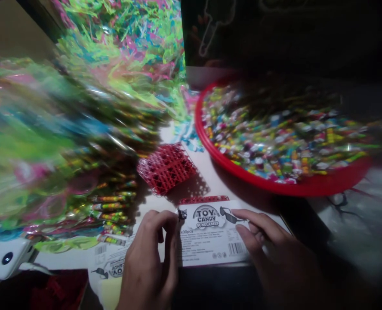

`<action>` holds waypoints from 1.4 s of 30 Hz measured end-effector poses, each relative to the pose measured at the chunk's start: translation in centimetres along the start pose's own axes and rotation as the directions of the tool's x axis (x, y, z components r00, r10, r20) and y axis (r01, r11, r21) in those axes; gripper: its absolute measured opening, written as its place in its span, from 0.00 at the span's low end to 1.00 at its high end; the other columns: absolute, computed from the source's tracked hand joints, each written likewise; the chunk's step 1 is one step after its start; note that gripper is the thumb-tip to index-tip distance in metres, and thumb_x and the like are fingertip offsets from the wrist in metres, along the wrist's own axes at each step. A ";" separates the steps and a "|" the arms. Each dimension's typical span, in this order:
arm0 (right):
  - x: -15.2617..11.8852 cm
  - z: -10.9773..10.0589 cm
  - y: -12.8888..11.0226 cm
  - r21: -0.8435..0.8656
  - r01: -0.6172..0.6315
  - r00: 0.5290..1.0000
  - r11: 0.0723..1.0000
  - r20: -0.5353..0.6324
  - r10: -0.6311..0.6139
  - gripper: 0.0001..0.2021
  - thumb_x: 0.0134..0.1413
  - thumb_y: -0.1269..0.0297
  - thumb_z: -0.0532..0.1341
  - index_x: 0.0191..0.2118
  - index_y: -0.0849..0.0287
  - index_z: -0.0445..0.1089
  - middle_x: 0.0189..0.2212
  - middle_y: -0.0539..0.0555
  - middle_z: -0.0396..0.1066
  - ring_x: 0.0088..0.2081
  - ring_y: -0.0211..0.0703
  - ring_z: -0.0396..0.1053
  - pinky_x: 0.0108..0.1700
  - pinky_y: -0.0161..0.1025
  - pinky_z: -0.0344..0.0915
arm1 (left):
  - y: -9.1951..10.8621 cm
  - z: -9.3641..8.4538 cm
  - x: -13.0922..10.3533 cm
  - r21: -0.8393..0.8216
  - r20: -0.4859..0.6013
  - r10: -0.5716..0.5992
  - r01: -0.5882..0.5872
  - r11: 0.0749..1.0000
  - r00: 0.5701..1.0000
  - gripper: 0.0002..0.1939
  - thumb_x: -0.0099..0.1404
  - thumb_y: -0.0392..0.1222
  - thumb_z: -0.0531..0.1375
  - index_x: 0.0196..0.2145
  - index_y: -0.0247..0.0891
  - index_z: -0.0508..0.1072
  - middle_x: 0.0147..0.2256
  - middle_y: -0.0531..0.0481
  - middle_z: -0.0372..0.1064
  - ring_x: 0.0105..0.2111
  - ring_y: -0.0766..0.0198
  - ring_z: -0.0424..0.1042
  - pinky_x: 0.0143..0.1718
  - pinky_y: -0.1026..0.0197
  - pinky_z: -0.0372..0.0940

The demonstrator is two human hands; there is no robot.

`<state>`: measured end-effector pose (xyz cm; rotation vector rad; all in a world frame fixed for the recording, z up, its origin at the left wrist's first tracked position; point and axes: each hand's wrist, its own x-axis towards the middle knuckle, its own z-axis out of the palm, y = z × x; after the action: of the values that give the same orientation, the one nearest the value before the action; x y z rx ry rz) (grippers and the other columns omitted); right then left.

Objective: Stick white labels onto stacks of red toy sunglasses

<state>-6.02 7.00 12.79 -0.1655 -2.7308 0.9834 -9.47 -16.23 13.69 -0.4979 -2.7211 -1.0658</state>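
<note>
A white printed card (207, 241) reading "Toy Candy Sunglasses" lies in front of me. At its left edge is my left hand (152, 254), thumb and forefinger curled together; a small dark red piece shows among the fingers, too hidden to name. My right hand (268, 245) rests over the card's right side, forefinger and thumb apart, with nothing visible between them. A red lattice strip (204, 199) shows along the card's far edge. Beyond it sits a pile of red perforated plastic pieces (167, 168).
At right stands a big red basin (242, 174) full of small colourful wrapped candies (275, 142). Bright plastic sunglasses and candy tubes (110, 206) heap up at left, blurred. A white device (7, 258) with a cable and a second printed card (113, 269) lie at lower left.
</note>
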 end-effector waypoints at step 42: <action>-1.0 0.2 -0.1 0.077 -0.087 0.995 0.993 0.051 0.083 0.09 0.77 0.57 0.60 0.54 0.43 0.77 0.46 0.45 0.85 0.39 0.41 0.83 0.40 0.32 0.80 | 0.1 0.7 -0.7 -0.201 -0.015 -0.283 0.274 0.941 0.959 0.10 0.80 0.35 0.58 0.53 0.50 0.71 0.44 0.55 0.75 0.41 0.67 0.78 0.39 0.69 0.72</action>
<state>-5.11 6.65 12.49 -0.2492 -2.7430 1.1302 -8.76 -15.85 13.08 -0.1116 -2.7172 -1.4065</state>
